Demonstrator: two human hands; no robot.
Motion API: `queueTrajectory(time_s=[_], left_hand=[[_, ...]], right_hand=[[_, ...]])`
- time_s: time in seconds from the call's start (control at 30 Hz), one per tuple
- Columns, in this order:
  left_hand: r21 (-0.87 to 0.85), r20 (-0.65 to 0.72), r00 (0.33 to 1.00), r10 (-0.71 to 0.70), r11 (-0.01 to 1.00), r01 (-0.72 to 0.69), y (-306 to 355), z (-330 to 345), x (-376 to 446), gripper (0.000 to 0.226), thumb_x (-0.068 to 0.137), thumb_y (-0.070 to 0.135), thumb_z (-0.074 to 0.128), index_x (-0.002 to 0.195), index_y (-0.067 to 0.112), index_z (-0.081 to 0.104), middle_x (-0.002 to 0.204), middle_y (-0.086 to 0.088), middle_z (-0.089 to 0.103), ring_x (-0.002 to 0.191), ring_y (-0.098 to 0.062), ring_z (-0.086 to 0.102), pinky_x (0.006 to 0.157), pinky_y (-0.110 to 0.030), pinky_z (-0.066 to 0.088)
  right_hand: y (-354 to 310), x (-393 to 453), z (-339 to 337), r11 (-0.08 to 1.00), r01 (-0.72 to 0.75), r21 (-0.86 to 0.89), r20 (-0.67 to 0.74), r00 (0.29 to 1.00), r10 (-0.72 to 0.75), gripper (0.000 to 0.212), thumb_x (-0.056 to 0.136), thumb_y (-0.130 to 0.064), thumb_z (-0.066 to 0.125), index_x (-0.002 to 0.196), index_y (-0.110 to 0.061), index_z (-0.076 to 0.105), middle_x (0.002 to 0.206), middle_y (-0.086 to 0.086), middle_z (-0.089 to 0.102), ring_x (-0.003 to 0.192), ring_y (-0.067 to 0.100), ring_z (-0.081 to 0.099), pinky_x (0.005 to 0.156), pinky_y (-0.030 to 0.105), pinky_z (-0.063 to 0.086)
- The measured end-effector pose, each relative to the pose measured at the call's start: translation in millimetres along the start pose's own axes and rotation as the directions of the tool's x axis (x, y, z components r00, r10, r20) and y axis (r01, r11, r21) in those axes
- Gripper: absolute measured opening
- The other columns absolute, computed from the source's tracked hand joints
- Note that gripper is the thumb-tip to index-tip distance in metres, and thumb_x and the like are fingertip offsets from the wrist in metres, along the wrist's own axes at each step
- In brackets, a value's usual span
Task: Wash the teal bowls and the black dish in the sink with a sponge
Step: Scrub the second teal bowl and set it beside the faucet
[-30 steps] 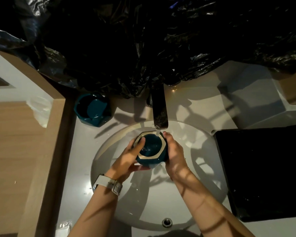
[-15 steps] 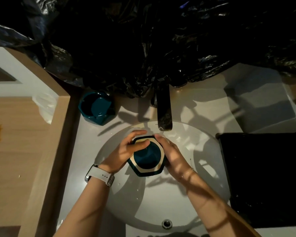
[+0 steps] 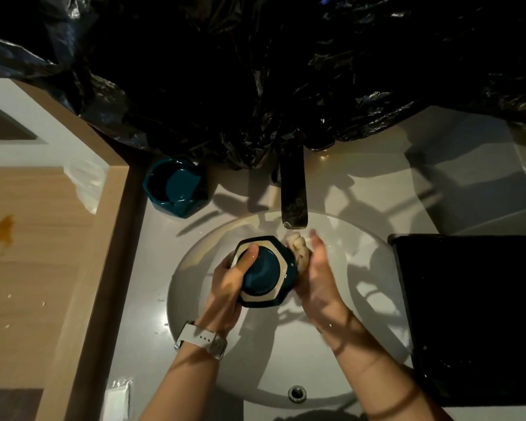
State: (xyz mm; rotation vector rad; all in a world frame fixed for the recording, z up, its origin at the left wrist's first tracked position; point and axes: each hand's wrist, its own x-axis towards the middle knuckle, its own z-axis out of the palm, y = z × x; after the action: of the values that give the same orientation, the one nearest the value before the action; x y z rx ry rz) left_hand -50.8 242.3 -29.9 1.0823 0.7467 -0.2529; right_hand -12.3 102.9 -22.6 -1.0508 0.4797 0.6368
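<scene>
Teal bowl (image 3: 264, 273) sat gripped in the left hand (image 3: 229, 287) over the sink (image 3: 192, 302), below the tap (image 3: 293, 192); the right hand (image 3: 318, 276) pressed a pale sponge (image 3: 298, 249) against its side, fingers curled around it. Another teal bowl (image 3: 176, 188) stood left of the tap.

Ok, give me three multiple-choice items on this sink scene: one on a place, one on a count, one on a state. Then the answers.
1. Where is the second teal bowl?
A. on the counter left of the tap
B. in the basin
C. on the black dish

2. How many teal bowls show?
A. one
B. two
C. three

3. What is the right hand doing?
A. hanging free
B. turning the tap
C. pressing a sponge against the held bowl

Answers:
1 A, it sits beside the tap.
2 B, one on the counter, one held bowl in the left hand.
3 C, the pale sponge meets the bowl's side.
</scene>
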Motion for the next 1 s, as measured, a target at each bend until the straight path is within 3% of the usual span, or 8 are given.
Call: queueTrajectory(time_s=[0.1,0.27,0.4,0.47,0.6,0.77,0.87,1.0], left_hand=[[0.041,0.018,1.0,-0.026,0.999,0.025,5,-4,10,0.055,0.073,0.044,0.069,0.116,0.01,0.068,0.108,-0.012,0.076,0.101,-0.029,0.072,0.086,-0.038,0.057],[0.05,0.123,0.991,-0.049,0.998,0.043,11,0,16,0.051,0.084,0.042,0.062,0.122,0.007,0.066,0.115,-0.014,0.073,0.11,-0.031,0.069,0.098,-0.043,0.052],[0.131,0.26,0.966,-0.003,0.991,-0.032,13,-1,22,0.053,0.094,0.043,0.052,0.133,0.008,0.059,0.127,-0.015,0.067,0.121,-0.031,0.062,0.106,-0.044,0.047],[0.187,0.327,0.945,0.004,0.98,-0.069,14,-2,25,0.055,0.098,0.047,0.044,0.137,0.01,0.056,0.13,-0.015,0.065,0.122,-0.03,0.062,0.105,-0.045,0.048],[0.308,0.285,0.933,-0.221,0.943,0.129,12,-1,27,0.068,0.089,0.072,0.037,0.133,0.024,0.056,0.13,-0.012,0.063,0.115,-0.032,0.066,0.095,-0.054,0.054],[0.014,0.26,0.888,-0.38,0.921,0.39,2,13,27,0.086,0.08,0.084,0.04,0.131,0.018,0.062,0.129,-0.016,0.065,0.117,-0.034,0.064,0.099,-0.055,0.051],[0.027,0.196,0.934,-0.299,0.954,0.3,-7,27,24,0.071,0.089,0.074,0.041,0.126,0.017,0.063,0.119,-0.015,0.07,0.109,-0.029,0.067,0.09,-0.046,0.056],[0.154,0.211,0.977,-0.023,0.988,-0.01,-14,32,21,0.048,0.092,0.058,0.052,0.134,0.035,0.047,0.132,-0.008,0.06,0.115,-0.022,0.065,0.083,-0.039,0.06]], right_hand=[[0,-4,-10,0.986,-0.097,0.138,0.098,0.992,0.084,0.057,0.101,-0.051,0.019,0.092,-0.024,0.068,0.089,0.004,0.069,0.084,0.013,0.065,0.079,0.032,0.045],[-15,-6,-14,0.99,-0.139,0.038,0.205,0.97,0.128,0.038,0.095,-0.043,0.044,0.097,-0.018,0.073,0.1,0.006,0.07,0.081,0.021,0.069,0.063,0.032,0.054],[-35,-3,-12,0.973,-0.227,0.049,0.192,0.958,0.214,0.03,0.093,-0.03,0.054,0.109,-0.012,0.072,0.113,0.01,0.07,0.103,0.022,0.068,0.086,0.032,0.057],[-35,0,-8,0.983,-0.179,0.029,0.201,0.965,0.17,0.034,0.091,-0.029,0.055,0.116,-0.01,0.068,0.119,0.013,0.067,0.109,0.025,0.065,0.096,0.037,0.052],[-22,-1,-2,0.984,0.091,-0.151,0.115,0.991,-0.074,0.029,0.083,-0.027,0.068,0.106,-0.01,0.07,0.1,0.012,0.072,0.092,0.024,0.068,0.078,0.034,0.057],[3,-11,-2,0.871,0.228,-0.435,0.098,0.974,-0.206,0.024,0.081,-0.021,0.074,0.103,-0.017,0.066,0.093,0.0,0.071,0.086,0.011,0.068,0.073,0.022,0.054],[7,-13,1,0.897,0.187,-0.399,-0.024,0.976,-0.215,0.032,0.081,-0.035,0.072,0.107,-0.016,0.067,0.097,0.004,0.072,0.092,0.019,0.069,0.075,0.027,0.057],[-10,-7,6,0.992,0.041,-0.123,-0.18,0.982,-0.063,0.033,0.088,-0.037,0.064,0.105,-0.009,0.069,0.097,0.015,0.073,0.089,0.029,0.072,0.067,0.036,0.059]])
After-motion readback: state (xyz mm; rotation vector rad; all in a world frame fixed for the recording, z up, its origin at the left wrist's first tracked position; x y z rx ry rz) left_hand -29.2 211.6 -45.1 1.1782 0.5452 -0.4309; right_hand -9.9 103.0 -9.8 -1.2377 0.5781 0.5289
